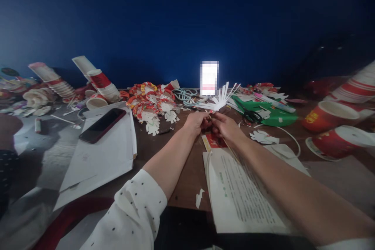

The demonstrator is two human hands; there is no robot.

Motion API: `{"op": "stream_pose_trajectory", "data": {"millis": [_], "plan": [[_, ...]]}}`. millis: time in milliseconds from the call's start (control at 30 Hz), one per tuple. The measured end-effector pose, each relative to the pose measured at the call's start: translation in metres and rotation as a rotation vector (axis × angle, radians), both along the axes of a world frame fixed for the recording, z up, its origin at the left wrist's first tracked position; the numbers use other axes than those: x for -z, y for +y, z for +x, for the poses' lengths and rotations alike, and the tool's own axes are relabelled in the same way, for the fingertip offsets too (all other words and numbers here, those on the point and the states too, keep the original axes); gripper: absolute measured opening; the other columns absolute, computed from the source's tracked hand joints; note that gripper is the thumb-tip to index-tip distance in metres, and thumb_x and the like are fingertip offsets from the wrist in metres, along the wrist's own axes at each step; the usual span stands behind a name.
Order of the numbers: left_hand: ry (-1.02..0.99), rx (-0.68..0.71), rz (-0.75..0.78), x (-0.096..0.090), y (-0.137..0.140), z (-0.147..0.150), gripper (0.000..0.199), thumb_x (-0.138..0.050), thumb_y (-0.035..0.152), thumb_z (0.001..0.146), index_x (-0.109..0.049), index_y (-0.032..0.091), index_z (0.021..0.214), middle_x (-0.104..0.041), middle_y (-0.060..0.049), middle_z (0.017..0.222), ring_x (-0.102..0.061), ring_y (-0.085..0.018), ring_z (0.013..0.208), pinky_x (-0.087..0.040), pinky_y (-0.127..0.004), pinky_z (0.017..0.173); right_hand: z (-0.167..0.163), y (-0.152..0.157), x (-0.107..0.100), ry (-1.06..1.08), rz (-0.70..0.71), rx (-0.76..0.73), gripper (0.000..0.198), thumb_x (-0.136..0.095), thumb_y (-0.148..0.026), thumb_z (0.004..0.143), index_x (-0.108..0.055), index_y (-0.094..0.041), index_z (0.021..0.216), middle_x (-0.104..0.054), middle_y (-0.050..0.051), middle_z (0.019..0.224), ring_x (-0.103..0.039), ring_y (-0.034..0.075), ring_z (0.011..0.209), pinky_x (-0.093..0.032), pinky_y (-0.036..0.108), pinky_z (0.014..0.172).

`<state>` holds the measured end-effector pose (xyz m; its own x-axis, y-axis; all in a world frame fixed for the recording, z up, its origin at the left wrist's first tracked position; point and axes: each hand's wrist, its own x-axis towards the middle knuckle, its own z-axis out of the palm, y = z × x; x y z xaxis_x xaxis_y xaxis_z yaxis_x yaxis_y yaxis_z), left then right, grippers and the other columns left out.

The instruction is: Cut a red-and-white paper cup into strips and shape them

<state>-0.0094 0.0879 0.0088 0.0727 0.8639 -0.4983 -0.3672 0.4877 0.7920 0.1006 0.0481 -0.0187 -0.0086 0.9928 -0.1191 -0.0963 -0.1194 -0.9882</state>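
Observation:
A white paper piece (220,102), cut into strips that fan upward, stands out beyond my fingertips at the table's middle. My left hand (197,122) pinches its lower end, fingers curled. From the other side my right hand (226,125) grips the same end, close against the left. The fingers hide most of the held part. Below the hands lies a red card (216,140) above a printed sheet (243,191). Left of them is a heap of red and white cut paper-cup pieces (152,99).
Scissors (252,115) rest on a green sheet (278,115). Red paper cups (331,119) lie at right; stacked cups (104,85) lean at left. A phone (103,125) lies on white paper (108,152). A blue cord (186,97) is coiled at the back.

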Motion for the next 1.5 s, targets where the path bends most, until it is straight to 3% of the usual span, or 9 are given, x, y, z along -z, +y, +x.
{"op": "stream_pose_trajectory", "data": {"millis": [367,567,867,1100,1233,1500], "plan": [[-0.039,-0.014,-0.006,-0.001,0.0,-0.002,0.02,-0.067,0.007,0.076,-0.055,0.01,0.061,-0.047,0.003,0.047,-0.04,-0.002,0.037,-0.033,-0.013,0.037,-0.002,-0.005,-0.018,0.248,-0.138,0.037,0.018,-0.065,-0.011,0.07,-0.067,-0.016,0.087,-0.058,0.0,0.068,-0.046,0.006,0.049,-0.024,0.014,0.035],[-0.057,0.01,-0.011,-0.002,0.001,-0.006,0.018,-0.066,0.007,0.076,-0.056,0.011,0.063,-0.047,0.003,0.048,-0.038,-0.002,0.037,-0.032,-0.012,0.037,0.001,-0.004,-0.017,0.337,-0.18,0.054,0.032,-0.065,-0.006,0.071,-0.069,-0.015,0.101,-0.06,0.0,0.065,-0.05,0.006,0.05,-0.028,0.013,0.036],[-0.138,0.064,-0.009,-0.003,0.0,-0.01,0.018,-0.063,0.006,0.08,-0.055,0.011,0.065,-0.046,0.004,0.049,-0.037,-0.001,0.037,-0.036,-0.012,0.038,0.003,-0.003,-0.015,0.111,-0.141,0.101,0.04,-0.065,-0.01,0.075,-0.07,-0.019,0.113,-0.065,0.002,0.069,-0.054,0.008,0.053,-0.036,0.015,0.04],[-0.172,0.109,0.025,-0.002,-0.002,-0.012,0.019,-0.062,0.012,0.083,-0.057,0.01,0.065,-0.05,0.002,0.053,-0.04,-0.001,0.039,-0.04,-0.012,0.041,0.01,0.001,-0.008,0.054,-0.1,0.113,0.041,-0.067,-0.013,0.073,-0.071,-0.022,0.112,-0.064,0.0,0.069,-0.051,0.007,0.051,-0.033,0.014,0.039],[-0.117,0.083,0.054,-0.001,-0.002,-0.01,0.016,-0.066,0.003,0.076,-0.059,0.01,0.063,-0.052,0.002,0.052,-0.041,-0.001,0.04,-0.04,-0.012,0.042,0.012,0.003,-0.004,0.07,-0.094,0.106,0.042,-0.067,-0.014,0.071,-0.071,-0.023,0.112,-0.065,0.0,0.072,-0.05,0.006,0.05,-0.033,0.014,0.039],[-0.077,0.005,0.084,0.003,-0.002,-0.004,0.015,-0.067,0.0,0.072,-0.06,0.011,0.065,-0.054,0.003,0.052,-0.04,-0.002,0.04,-0.038,-0.014,0.042,0.01,-0.001,-0.006,-0.02,-0.029,0.072,0.042,-0.068,-0.021,0.072,-0.069,-0.019,0.114,-0.056,-0.003,0.059,-0.047,0.007,0.049,-0.032,0.015,0.04]]}}
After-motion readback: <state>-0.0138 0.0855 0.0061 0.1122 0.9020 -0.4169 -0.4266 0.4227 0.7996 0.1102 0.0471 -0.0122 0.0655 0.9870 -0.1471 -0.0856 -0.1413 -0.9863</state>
